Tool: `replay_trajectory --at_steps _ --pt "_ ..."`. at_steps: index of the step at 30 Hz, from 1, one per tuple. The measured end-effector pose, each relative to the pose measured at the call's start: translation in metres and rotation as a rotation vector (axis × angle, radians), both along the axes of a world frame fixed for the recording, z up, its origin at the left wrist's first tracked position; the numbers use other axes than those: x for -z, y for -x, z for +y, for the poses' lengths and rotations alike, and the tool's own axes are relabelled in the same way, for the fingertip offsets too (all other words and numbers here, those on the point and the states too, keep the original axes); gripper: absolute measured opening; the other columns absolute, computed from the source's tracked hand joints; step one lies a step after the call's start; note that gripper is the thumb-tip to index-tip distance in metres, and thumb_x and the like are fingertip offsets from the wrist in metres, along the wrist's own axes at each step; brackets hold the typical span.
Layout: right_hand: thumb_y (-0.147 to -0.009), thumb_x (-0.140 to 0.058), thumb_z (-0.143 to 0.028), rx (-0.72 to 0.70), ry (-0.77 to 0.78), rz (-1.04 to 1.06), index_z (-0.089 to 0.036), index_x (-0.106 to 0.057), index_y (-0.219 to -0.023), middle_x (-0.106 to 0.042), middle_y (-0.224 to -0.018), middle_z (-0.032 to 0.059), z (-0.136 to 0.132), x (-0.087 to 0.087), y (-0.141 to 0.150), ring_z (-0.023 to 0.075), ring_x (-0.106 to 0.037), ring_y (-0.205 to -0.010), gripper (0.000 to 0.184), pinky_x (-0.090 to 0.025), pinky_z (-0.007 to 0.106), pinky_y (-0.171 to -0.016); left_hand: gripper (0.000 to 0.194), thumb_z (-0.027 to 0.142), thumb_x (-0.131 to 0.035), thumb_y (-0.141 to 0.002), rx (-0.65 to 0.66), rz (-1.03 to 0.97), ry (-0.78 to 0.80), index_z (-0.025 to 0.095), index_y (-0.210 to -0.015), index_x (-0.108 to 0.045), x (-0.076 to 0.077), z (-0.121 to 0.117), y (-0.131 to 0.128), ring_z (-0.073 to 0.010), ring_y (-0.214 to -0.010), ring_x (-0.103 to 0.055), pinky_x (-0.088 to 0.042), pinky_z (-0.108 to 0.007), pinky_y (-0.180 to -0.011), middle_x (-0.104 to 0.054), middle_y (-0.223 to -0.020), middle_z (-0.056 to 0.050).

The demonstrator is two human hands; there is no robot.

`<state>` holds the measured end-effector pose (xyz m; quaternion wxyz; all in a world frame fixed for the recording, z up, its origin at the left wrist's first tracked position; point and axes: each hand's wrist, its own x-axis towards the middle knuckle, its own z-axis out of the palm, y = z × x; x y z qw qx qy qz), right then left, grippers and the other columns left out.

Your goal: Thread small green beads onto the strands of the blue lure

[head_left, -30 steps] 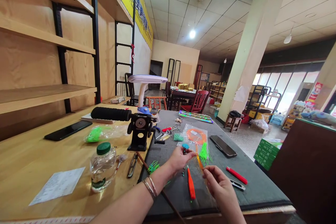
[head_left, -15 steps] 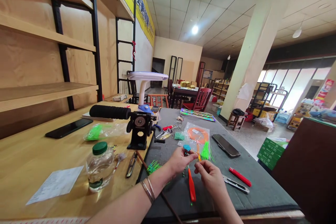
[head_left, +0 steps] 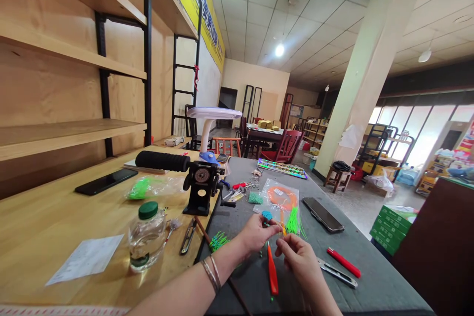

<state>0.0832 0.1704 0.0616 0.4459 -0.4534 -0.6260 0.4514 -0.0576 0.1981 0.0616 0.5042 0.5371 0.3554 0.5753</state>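
My left hand (head_left: pixel 257 234) is closed in a pinch over the grey mat, with two metal bangles on its wrist. My right hand (head_left: pixel 298 253) pinches close beside it, fingertips nearly meeting. Whatever lies between the fingertips is too small to make out; a thin orange strip (head_left: pixel 283 228) shows just beyond them. A small blue cluster (head_left: pixel 266 215) appears above my left fingers; whether they touch it I cannot tell. Below the hands lies an orange-handled tool (head_left: pixel 272 270). Behind them, bright green strands (head_left: pixel 292 221) lie by a clear bag (head_left: pixel 264 192) with an orange coil.
A black crank device (head_left: pixel 202 190) and a green-capped bottle (head_left: pixel 146 237) stand to the left. A phone (head_left: pixel 323 214), red pen-like object (head_left: pixel 343 262) and metal cutter (head_left: pixel 337 273) lie right. Green-blue strands (head_left: pixel 219 241) rest near my left forearm.
The whole view has shifted slightly, so everything appears a little lower and further right. Both hands keep nearly the same pinched pose.
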Motion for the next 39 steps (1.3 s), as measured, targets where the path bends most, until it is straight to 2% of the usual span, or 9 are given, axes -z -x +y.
replay_trajectory --at_steps 4,9,13,17,22,27,31,37,39 --pt "-0.064 -0.066 -0.055 0.014 -0.015 0.0 -0.016 -0.059 -0.063 -0.064 -0.057 0.0006 0.002 -0.002 0.0 0.0075 -0.043 -0.038 0.04 -0.032 0.021 -0.039 0.031 0.042 -0.077 -0.06 0.06 0.052 -0.038 0.013 -0.066 -0.069 -0.001 -0.002 0.001 -0.0162 -0.066 -0.057 -0.044 -0.029 -0.071 -0.065 -0.067 -0.005" --pt "-0.062 -0.069 -0.054 -0.015 0.048 -0.001 -0.017 -0.064 -0.079 -0.065 -0.059 -0.0002 -0.001 0.001 -0.008 0.0093 -0.045 -0.041 0.042 -0.034 0.021 -0.04 0.031 0.042 -0.076 -0.062 0.038 0.067 -0.041 0.013 -0.068 -0.069 -0.001 -0.003 0.001 -0.0164 -0.068 -0.057 -0.044 -0.029 -0.072 -0.066 -0.07 -0.005" --pt "-0.061 -0.069 -0.054 0.01 0.02 -0.039 -0.018 -0.058 -0.061 -0.06 -0.05 -0.0021 0.0 -0.002 -0.006 0.0085 -0.043 -0.037 0.038 -0.032 0.021 -0.04 0.032 0.044 -0.075 -0.063 0.038 0.091 -0.071 0.013 -0.066 -0.067 -0.001 -0.002 0.002 -0.0166 -0.07 -0.056 -0.043 -0.03 -0.075 -0.065 -0.068 -0.004" --pt "-0.062 -0.069 -0.053 0.032 -0.022 0.001 -0.018 -0.057 -0.059 -0.059 -0.048 -0.0028 0.003 -0.004 -0.002 0.0085 -0.043 -0.037 0.037 -0.033 0.021 -0.04 0.035 0.047 -0.074 -0.064 0.073 0.107 -0.097 0.013 -0.064 -0.066 -0.002 -0.002 0.003 -0.0156 -0.067 -0.055 -0.043 -0.029 -0.072 -0.062 -0.065 -0.003" --pt "-0.06 -0.072 -0.049 0.008 0.032 0.019 -0.017 -0.065 -0.082 -0.065 -0.058 -0.0008 0.001 0.003 -0.008 0.011 -0.049 -0.044 0.039 -0.037 0.022 -0.042 0.035 0.047 -0.075 -0.063 0.045 0.089 -0.076 0.013 -0.067 -0.068 0.0 -0.002 0.002 -0.0171 -0.07 -0.057 -0.043 -0.03 -0.075 -0.065 -0.069 -0.005" --pt "-0.062 -0.071 -0.047 0.023 -0.029 -0.016 -0.018 -0.06 -0.061 -0.062 -0.052 -0.0013 0.004 0.004 -0.009 0.0084 -0.044 -0.039 0.032 -0.033 0.021 -0.039 0.034 0.046 -0.076 -0.061 0.024 0.071 -0.069 0.013 -0.067 -0.068 0.003 -0.001 0.001 -0.0175 -0.071 -0.058 -0.044 -0.031 -0.076 -0.066 -0.069 -0.005" --pt "-0.063 -0.071 -0.049 0.031 -0.047 0.006 -0.018 -0.059 -0.06 -0.061 -0.049 -0.0014 0.008 0.004 -0.004 0.0079 -0.042 -0.036 0.034 -0.031 0.021 -0.038 0.034 0.045 -0.076 -0.062 0.057 0.072 -0.058 0.012 -0.067 -0.068 0.004 0.0 0.001 -0.0162 -0.066 -0.056 -0.044 -0.03 -0.071 -0.065 -0.066 -0.004" --pt "-0.059 -0.073 -0.052 0.0 0.011 0.024 -0.017 -0.065 -0.08 -0.065 -0.056 -0.0002 0.007 0.008 -0.011 0.0101 -0.046 -0.041 0.042 -0.036 0.022 -0.041 0.03 0.04 -0.076 -0.062 0.032 0.093 -0.009 0.011 -0.069 -0.07 0.006 0.002 0.001 -0.0169 -0.069 -0.058 -0.043 -0.03 -0.073 -0.066 -0.07 -0.005" --pt "-0.06 -0.072 -0.054 -0.001 0.012 0.005 -0.017 -0.066 -0.081 -0.066 -0.058 0.0007 0.006 0.008 -0.014 0.0109 -0.047 -0.042 0.043 -0.037 0.023 -0.042 0.03 0.04 -0.075 -0.063 0.029 0.099 -0.02 0.012 -0.07 -0.07 0.006 0.002 0.001 -0.0173 -0.071 -0.058 -0.043 -0.03 -0.074 -0.067 -0.072 -0.006"
